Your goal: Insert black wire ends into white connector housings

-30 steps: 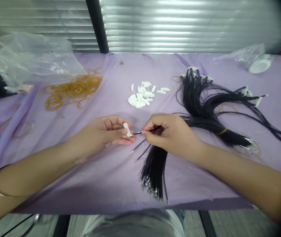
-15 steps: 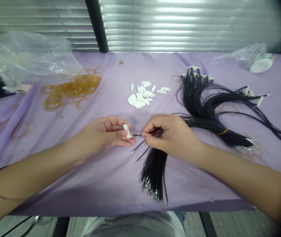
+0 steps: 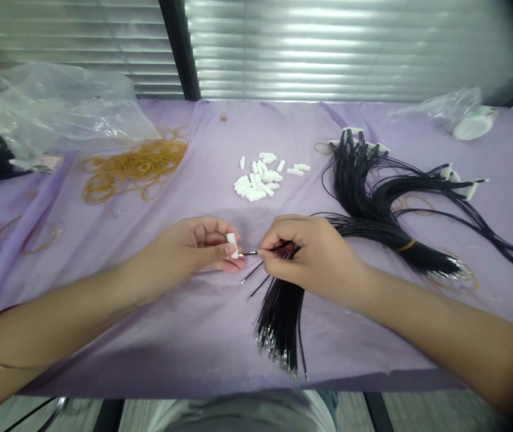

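Between the thumb and fingers of my left hand [image 3: 206, 245] is a small white plastic connector housing [image 3: 233, 245], held tilted. My right hand [image 3: 305, 249] pinches a thin black wire [image 3: 251, 253] close to its metal-tipped end. That tip meets the lower end of the housing; whether it sits inside I cannot tell. Beneath my right hand hangs a bundle of black wires [image 3: 283, 324] with silver terminals, fanned toward the table's near edge. Beyond my hands lies a pile of white housings [image 3: 258, 180].
A heap of yellow rubber bands [image 3: 139, 165] and a clear plastic bag [image 3: 67, 108] lie at left. Black wires with white housings [image 3: 355, 162] and a banded wire bundle [image 3: 400, 243] spread at right. A white roll [image 3: 474, 125] stands at the back right on the purple cloth [image 3: 170, 336].
The view has tilted slightly, so everything sits a little lower. My hands keep the same hold, with the wire tip still at the housing.
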The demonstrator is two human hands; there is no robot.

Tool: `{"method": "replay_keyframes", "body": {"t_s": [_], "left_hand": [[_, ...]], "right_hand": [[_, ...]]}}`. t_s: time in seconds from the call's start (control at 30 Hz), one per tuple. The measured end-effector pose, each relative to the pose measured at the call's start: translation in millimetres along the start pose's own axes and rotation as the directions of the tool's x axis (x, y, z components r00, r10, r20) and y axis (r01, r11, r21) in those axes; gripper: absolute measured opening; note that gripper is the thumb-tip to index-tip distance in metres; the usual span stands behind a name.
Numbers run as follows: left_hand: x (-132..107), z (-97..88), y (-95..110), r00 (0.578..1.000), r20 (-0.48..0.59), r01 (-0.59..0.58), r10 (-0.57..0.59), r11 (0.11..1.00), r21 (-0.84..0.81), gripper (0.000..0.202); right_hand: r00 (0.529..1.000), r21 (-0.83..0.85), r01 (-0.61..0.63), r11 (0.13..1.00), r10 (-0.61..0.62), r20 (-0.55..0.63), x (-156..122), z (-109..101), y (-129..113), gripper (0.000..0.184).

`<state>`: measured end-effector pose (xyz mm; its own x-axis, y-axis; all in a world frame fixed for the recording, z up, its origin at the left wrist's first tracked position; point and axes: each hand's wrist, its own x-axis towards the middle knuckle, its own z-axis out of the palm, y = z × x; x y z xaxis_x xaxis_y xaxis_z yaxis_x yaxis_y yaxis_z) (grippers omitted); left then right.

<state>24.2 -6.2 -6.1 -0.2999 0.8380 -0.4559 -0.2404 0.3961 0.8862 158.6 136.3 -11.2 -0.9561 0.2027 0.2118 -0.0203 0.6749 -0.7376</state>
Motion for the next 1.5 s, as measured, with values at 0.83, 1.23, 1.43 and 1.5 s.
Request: {"method": "replay_keyframes", "body": {"t_s": [0.83,1.23,1.43,1.5], "left_hand": [[2,1.9,-2,0.999,-0.031,-0.035,0.034,0.999,-0.023,0.007],[2,2.1,-3,0.999,-0.049,0.015,-0.019,0.996,-0.083,0.007],[1,1.6,-2,0.999,-0.030,0.030,-0.033,0.994,-0.102,0.009],[1,1.2,-2,1.000,-0.025,0.012,-0.015,0.994,-0.112,0.010]], "right_hand": [[0.994,-0.134,0.098,0.986,-0.102,-0.026,-1,10,2,0.006],[0.998,-0.073,0.052,0.996,-0.054,-0.018,0,13,5,0.006],[0.999,-0.068,0.033,0.997,-0.035,-0.021,0,16,4,0.008],[0.999,-0.064,0.034,0.997,-0.036,-0.018,0,17,4,0.008]]}}
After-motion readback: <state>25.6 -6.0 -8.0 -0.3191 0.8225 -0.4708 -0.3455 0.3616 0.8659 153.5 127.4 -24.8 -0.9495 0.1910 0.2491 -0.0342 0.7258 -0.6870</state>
